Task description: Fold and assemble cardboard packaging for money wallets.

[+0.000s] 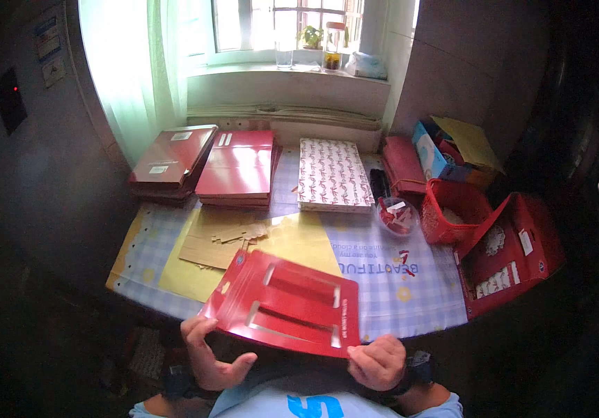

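Note:
A flat red cardboard package blank with two long cut-out slots is held tilted over the table's near edge. My right hand pinches its lower right corner between thumb and fingers. At its lower left corner is my left hand, fingertips against the edge and the thumb held apart, below the card. Under and behind the card lie a yellow sheet and a brown cardboard piece with torn cardboard strips on it.
Stacks of red cards stand at the back left, and patterned white cards at the back middle. Rightward are a clear bowl of scraps, a red plastic basket, a blue box and an open red box.

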Demonstrator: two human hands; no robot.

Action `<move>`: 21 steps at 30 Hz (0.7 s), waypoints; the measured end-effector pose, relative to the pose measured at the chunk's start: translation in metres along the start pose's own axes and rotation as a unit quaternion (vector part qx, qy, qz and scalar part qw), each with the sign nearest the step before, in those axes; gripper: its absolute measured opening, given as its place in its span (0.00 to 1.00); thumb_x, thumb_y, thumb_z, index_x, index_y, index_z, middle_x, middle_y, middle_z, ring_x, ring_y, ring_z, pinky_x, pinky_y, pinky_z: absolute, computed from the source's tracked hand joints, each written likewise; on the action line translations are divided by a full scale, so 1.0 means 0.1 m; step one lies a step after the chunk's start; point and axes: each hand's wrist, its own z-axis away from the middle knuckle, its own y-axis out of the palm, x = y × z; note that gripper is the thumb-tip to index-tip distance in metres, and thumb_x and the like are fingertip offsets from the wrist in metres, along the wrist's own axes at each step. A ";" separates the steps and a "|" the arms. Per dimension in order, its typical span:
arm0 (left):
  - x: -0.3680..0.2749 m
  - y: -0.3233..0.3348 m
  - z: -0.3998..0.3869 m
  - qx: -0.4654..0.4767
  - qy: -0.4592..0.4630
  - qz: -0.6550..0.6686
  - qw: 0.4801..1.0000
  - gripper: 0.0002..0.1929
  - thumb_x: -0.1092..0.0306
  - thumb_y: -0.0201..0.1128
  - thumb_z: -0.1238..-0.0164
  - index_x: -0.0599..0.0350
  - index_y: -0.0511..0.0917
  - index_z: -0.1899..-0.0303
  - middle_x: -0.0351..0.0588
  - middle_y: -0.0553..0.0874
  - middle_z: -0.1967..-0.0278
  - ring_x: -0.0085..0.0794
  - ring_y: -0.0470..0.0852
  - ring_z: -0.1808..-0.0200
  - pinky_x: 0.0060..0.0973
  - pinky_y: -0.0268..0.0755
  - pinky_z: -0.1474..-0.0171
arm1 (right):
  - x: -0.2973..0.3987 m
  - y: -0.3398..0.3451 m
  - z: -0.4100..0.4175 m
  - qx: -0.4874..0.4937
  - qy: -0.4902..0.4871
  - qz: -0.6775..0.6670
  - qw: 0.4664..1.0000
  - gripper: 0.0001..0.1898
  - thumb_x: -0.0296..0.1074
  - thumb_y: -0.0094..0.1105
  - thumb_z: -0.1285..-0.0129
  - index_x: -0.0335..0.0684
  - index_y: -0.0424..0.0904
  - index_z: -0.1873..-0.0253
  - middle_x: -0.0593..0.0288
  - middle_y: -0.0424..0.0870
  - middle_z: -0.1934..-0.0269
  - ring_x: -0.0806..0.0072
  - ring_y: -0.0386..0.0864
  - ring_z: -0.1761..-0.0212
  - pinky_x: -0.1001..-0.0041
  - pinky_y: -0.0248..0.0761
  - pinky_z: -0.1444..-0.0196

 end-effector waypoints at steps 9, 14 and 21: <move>-0.06 -0.09 -0.14 -0.087 -0.091 -0.114 0.985 0.54 0.41 0.72 0.46 0.65 0.50 0.29 0.55 0.64 0.39 0.40 0.63 0.36 0.38 0.57 0.36 | 0.11 0.41 -0.15 -0.035 -0.016 -0.047 0.998 0.16 0.26 0.69 0.48 0.29 0.80 0.54 0.65 0.77 0.73 0.73 0.76 0.76 0.74 0.68 0.72; -0.18 0.05 -0.12 0.022 -0.222 0.167 0.960 0.52 0.53 0.72 0.43 0.59 0.45 0.25 0.54 0.71 0.41 0.35 0.74 0.45 0.34 0.67 0.42 | 0.16 0.59 -0.18 -0.056 -0.075 -0.115 0.989 0.16 0.26 0.64 0.45 0.27 0.78 0.51 0.63 0.75 0.72 0.73 0.75 0.74 0.73 0.69 0.69; -0.33 0.28 -0.34 0.005 -0.210 0.266 0.941 0.43 0.72 0.58 0.34 0.49 0.42 0.23 0.54 0.75 0.43 0.31 0.78 0.50 0.28 0.72 0.47 | 0.15 0.61 -0.24 -0.017 -0.089 -0.184 0.979 0.15 0.36 0.68 0.40 0.32 0.82 0.53 0.58 0.82 0.60 0.69 0.79 0.64 0.69 0.73 0.58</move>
